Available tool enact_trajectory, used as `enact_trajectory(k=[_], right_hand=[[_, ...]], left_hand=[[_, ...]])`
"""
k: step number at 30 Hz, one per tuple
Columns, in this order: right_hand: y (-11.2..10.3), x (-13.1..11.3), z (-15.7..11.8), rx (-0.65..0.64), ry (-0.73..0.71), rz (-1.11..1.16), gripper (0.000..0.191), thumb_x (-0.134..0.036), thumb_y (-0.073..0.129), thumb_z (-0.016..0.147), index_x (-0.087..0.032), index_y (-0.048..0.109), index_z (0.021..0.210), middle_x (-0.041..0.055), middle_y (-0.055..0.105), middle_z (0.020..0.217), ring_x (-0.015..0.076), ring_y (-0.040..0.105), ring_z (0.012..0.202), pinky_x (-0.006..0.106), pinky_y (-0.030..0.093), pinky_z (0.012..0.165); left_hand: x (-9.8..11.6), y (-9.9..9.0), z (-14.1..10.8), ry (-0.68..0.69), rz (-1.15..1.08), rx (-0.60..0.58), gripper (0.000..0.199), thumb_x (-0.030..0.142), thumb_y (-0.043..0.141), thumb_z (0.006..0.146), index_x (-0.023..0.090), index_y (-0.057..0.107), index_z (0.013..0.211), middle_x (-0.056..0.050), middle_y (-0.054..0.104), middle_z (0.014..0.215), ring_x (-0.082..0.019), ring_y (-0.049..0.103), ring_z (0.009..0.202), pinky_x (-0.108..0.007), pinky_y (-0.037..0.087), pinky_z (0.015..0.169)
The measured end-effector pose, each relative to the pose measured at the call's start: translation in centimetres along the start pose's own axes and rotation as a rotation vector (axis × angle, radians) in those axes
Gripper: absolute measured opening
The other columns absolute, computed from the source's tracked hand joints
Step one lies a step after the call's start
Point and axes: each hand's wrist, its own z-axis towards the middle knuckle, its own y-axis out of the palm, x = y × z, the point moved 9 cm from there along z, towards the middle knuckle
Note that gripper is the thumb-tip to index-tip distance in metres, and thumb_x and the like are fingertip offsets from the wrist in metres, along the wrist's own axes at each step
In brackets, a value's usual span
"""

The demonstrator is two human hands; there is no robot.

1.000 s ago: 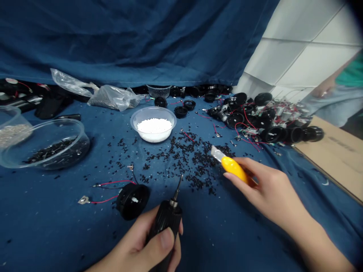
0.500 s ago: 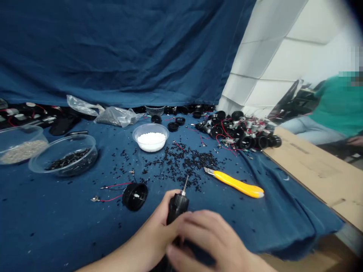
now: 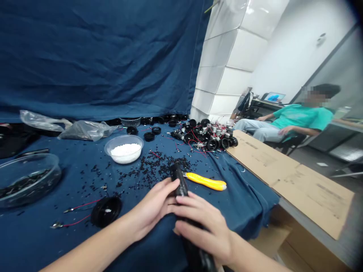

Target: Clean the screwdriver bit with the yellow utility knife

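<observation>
ok so nearest to you, both hands are on the black handheld screwdriver [image 3: 178, 179]. your left hand [image 3: 153, 209] comes in from the lower left with its fingers closed against the upper body, and your right hand [image 3: 202, 232] wraps across the grip lower down, so both are holding it, neither's open. the driver sits tilted between them over the blue cloth [image 3: 249, 204], top end leaning away from you, and no bit shows from this angle, so i can't tell what's fitted. my read is the step in hand is working on the driver itself, not on a part, and the next move calls for freeing one hand before you pick anything else up. watch the yellow utility knife [image 3: 205, 181] too, its blade end lies just beside the driver. left of your left hand there's a round black plastic housing [image 3: 106, 211] with red wires running to metal tabs, and loose black granules [image 3: 153, 170] are scattered past your fingers. further on you've got a clear bowl of white pellets [image 3: 124, 136], a clear bowl of black bits [image 3: 34, 156] off left, and a heap of wired black housings [image 3: 205, 138]. right of that is a cardboard sheet [image 3: 262, 158], and way back a seated person in a green t-shirt [image 3: 300, 117], well apart from your stuff.
</observation>
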Motion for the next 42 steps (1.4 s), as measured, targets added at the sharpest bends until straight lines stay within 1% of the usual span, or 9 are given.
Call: enact_trajectory(k=[4,6,9,13,18,23,28,33,42], right_hand=[[-4.1,5.1,0.5,0.208,0.31,0.14,0.044,-0.011,0.076,0.076,-0.02,0.062,0.117,0.0108,0.07,0.113,0.0255,0.066,0.108,0.043,0.056,0.094],[-5.6,7.3,0.9,0.369,0.46,0.267,0.034,-0.015,0.077,0.077,-0.022,0.064,0.107,0.0066,0.071,0.103,0.0252,0.069,0.099,0.047,0.055,0.094],[-7.1,9.1,2.4,0.615,0.493,0.436,0.013,-0.022,0.072,0.083,-0.02,0.065,0.094,0.0014,0.068,0.079,0.0223,0.071,0.077,0.046,0.06,0.08],[-6.1,11.4,5.0,0.69,0.555,0.538,0.011,-0.026,0.071,0.083,-0.019,0.063,0.082,-0.0021,0.062,0.064,0.0163,0.064,0.054,0.03,0.056,0.052],[-2.6,13.6,6.9,0.559,0.653,0.549,0.018,-0.031,0.073,0.082,-0.02,0.061,0.075,-0.0029,0.061,0.061,0.0151,0.062,0.053,0.029,0.054,0.053],[0.1,14.1,6.5,0.492,0.672,0.582,0.017,-0.034,0.074,0.081,-0.021,0.063,0.081,-0.0019,0.062,0.064,0.018,0.065,0.06,0.035,0.055,0.067],[3.0,14.0,5.4,0.326,0.673,0.602,0.016,-0.033,0.075,0.08,-0.021,0.065,0.077,-0.0023,0.057,0.059,0.0167,0.06,0.059,0.032,0.05,0.061],[3.8,14.7,5.0,0.259,0.671,0.903,0.021,-0.036,0.079,0.075,-0.021,0.064,0.074,-0.0005,0.054,0.07,0.0155,0.057,0.07,0.027,0.05,0.06],[3.2,20.0,1.3,0.504,1.023,1.062,0.037,-0.04,0.087,0.059,-0.019,0.065,0.08,-0.0015,0.058,0.082,0.0108,0.058,0.072,0.019,0.055,0.057]], left_hand=[[4.6,-2.9,-2.3,0.191,0.518,-0.158,0.033,0.042,0.058,0.091,0.018,0.061,0.114,-0.007,0.071,0.096,-0.022,0.068,0.089,-0.031,0.053,0.083],[8.0,-6.3,-4.2,0.402,0.831,0.038,0.035,0.047,0.059,0.09,0.025,0.061,0.117,-0.003,0.071,0.099,-0.022,0.067,0.093,-0.03,0.05,0.086],[11.3,-10.7,-7.1,0.636,1.136,0.377,0.033,0.051,0.058,0.089,0.028,0.064,0.111,0.0,0.072,0.096,-0.023,0.067,0.091,-0.029,0.047,0.083],[11.6,-13.7,-8.7,0.841,1.27,0.581,0.03,0.045,0.053,0.092,0.021,0.066,0.104,-0.002,0.072,0.092,-0.022,0.066,0.087,-0.029,0.045,0.083],[9.7,-16.5,-7.1,0.741,1.147,0.568,0.034,0.047,0.048,0.094,0.019,0.067,0.099,-0.004,0.07,0.085,-0.021,0.064,0.081,-0.029,0.045,0.078],[9.3,-16.7,-7.1,0.715,1.079,0.543,0.035,0.045,0.044,0.096,0.018,0.066,0.097,-0.004,0.068,0.082,-0.02,0.062,0.079,-0.028,0.046,0.077],[8.7,-16.2,-6.9,0.684,1.058,0.5,0.037,0.044,0.041,0.097,0.017,0.067,0.095,-0.004,0.068,0.079,-0.019,0.062,0.076,-0.027,0.048,0.076],[8.4,-16.0,-6.7,0.657,1.04,0.467,0.036,0.042,0.042,0.098,0.016,0.067,0.095,-0.003,0.067,0.077,-0.017,0.062,0.073,-0.025,0.047,0.073],[8.2,-15.8,-6.5,0.649,0.997,0.44,0.036,0.041,0.042,0.098,0.015,0.066,0.093,-0.004,0.065,0.075,-0.018,0.061,0.072,-0.026,0.047,0.072]])
